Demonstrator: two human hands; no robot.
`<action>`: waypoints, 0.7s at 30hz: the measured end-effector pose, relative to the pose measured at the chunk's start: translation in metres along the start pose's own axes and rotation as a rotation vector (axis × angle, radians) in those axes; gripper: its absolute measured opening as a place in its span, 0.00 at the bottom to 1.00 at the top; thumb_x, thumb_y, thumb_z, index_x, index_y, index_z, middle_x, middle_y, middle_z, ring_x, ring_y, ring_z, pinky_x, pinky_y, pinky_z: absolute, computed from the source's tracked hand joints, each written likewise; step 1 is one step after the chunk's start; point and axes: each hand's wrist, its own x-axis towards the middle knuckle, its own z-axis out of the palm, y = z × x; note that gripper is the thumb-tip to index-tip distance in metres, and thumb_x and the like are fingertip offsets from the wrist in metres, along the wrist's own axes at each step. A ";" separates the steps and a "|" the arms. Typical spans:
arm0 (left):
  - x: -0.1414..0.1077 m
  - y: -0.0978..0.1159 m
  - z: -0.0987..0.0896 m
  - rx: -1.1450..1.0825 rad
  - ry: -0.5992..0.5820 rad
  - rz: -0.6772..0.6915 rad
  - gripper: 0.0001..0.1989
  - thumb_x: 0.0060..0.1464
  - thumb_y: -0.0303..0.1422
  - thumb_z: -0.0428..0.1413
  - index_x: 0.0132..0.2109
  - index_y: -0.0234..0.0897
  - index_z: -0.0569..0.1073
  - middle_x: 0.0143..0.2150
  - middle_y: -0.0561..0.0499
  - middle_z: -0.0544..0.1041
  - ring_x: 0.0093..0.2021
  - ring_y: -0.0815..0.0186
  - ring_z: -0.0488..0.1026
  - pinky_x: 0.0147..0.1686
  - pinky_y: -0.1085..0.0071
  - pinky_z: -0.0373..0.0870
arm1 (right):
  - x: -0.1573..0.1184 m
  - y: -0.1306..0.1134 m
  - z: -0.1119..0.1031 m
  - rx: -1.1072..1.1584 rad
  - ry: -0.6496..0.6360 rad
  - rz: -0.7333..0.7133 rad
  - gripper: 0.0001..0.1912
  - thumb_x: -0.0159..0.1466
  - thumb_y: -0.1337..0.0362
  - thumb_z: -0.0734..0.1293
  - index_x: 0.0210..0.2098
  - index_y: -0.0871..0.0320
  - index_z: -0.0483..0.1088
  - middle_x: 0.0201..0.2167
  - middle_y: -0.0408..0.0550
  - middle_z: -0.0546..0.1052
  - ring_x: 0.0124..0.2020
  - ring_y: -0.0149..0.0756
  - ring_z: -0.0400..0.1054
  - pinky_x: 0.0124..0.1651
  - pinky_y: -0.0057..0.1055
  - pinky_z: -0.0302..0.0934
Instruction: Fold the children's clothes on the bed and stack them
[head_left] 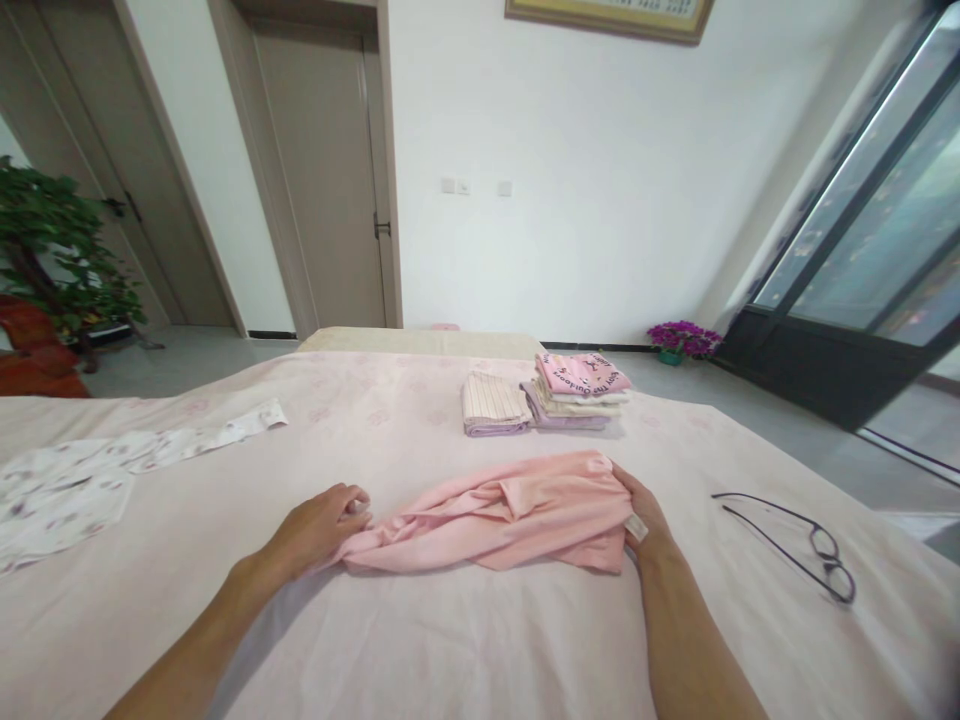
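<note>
pink top (517,512) lay unfolded, right hand (646,505) closed on its three-o'clock end, left hand (334,520) half-curled at nine, grip unclear; folded stacks (577,400) sat done at one, white garment (71,505) loose past nine.

Matt, wrinkled cloth, this pink garment (495,515) at the right hand (651,508); smooth-framed glasses (831,567) right of that hand!

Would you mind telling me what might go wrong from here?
The garment lies bunched between the left hand and right hand, so creases could set in. The taller stack, its layers not quite flush, might topple if bumped. The glasses lie unfolded to the right, where a wide sweep could knock them.
</note>
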 end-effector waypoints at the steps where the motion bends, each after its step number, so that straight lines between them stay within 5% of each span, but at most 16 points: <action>1: -0.001 -0.001 -0.001 0.010 -0.012 -0.013 0.15 0.57 0.45 0.51 0.46 0.43 0.74 0.44 0.50 0.76 0.39 0.64 0.74 0.36 0.72 0.61 | 0.001 0.000 -0.002 0.029 -0.027 0.045 0.20 0.54 0.61 0.71 0.46 0.58 0.77 0.39 0.49 0.83 0.44 0.50 0.77 0.49 0.42 0.72; 7: -0.008 0.001 -0.002 0.132 -0.068 0.146 0.11 0.54 0.42 0.52 0.33 0.40 0.72 0.35 0.52 0.73 0.37 0.64 0.69 0.35 0.71 0.58 | 0.006 0.005 -0.008 0.164 -0.075 0.163 0.23 0.55 0.65 0.70 0.51 0.55 0.74 0.42 0.47 0.82 0.45 0.47 0.77 0.51 0.41 0.71; 11: 0.004 -0.007 -0.008 0.021 0.002 0.035 0.12 0.56 0.41 0.48 0.31 0.40 0.68 0.28 0.56 0.71 0.30 0.66 0.67 0.30 0.72 0.56 | 0.007 0.005 -0.009 0.132 -0.066 0.154 0.23 0.55 0.64 0.70 0.51 0.56 0.74 0.42 0.48 0.82 0.44 0.47 0.77 0.51 0.41 0.71; 17: 0.049 -0.041 -0.017 -0.279 0.431 -0.195 0.21 0.57 0.48 0.47 0.49 0.40 0.70 0.39 0.52 0.77 0.38 0.63 0.74 0.37 0.71 0.65 | 0.009 0.006 -0.007 -0.026 0.013 0.003 0.27 0.52 0.59 0.71 0.53 0.53 0.72 0.44 0.47 0.81 0.44 0.48 0.77 0.46 0.43 0.73; 21: 0.071 -0.065 -0.001 -0.278 0.384 -0.333 0.31 0.52 0.46 0.51 0.59 0.33 0.65 0.48 0.43 0.77 0.42 0.59 0.76 0.38 0.69 0.68 | 0.011 0.010 -0.005 -0.062 0.046 -0.014 0.30 0.49 0.60 0.73 0.53 0.54 0.72 0.42 0.48 0.82 0.43 0.48 0.77 0.44 0.41 0.73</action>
